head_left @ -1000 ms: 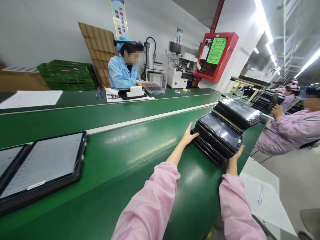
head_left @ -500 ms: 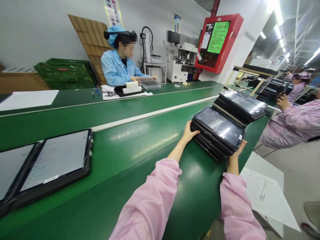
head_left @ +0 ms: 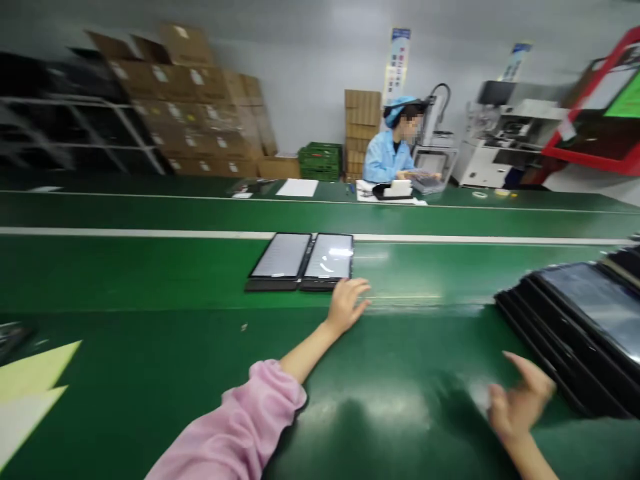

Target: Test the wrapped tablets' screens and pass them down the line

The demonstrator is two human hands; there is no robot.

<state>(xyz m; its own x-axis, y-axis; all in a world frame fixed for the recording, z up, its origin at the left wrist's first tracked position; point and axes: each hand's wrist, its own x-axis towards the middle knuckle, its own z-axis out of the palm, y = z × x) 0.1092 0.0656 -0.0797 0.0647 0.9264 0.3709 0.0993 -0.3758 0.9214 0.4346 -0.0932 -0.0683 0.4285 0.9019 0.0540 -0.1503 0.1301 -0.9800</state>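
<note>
My left hand [head_left: 347, 305] reaches over the green bench, fingers apart and holding nothing. It is at the near edge of the right one of two tablets [head_left: 327, 257], whose screens are lit; whether it touches is unclear. The left tablet [head_left: 281, 256] lies close beside it, and both rest on black bases. Lower right, my right hand [head_left: 520, 400] is blurred, thumb and fingers apart with nothing between them. Just beyond it stands a stack of black tablets [head_left: 595, 320], partly cut off by the frame's edge.
Yellow and white papers [head_left: 35, 373] lie at the near left. Across the green bench [head_left: 150, 273] a co-worker in blue [head_left: 387, 157] sits handling a grey tray. Cardboard boxes [head_left: 200, 113] and green crates [head_left: 320, 160] stand by the wall. A red cabinet [head_left: 590, 157] is at far right.
My hands have let go of the tablet stack, which stays on the bench. The view has swung left, and my left hand has moved over to the two lit tablets.
</note>
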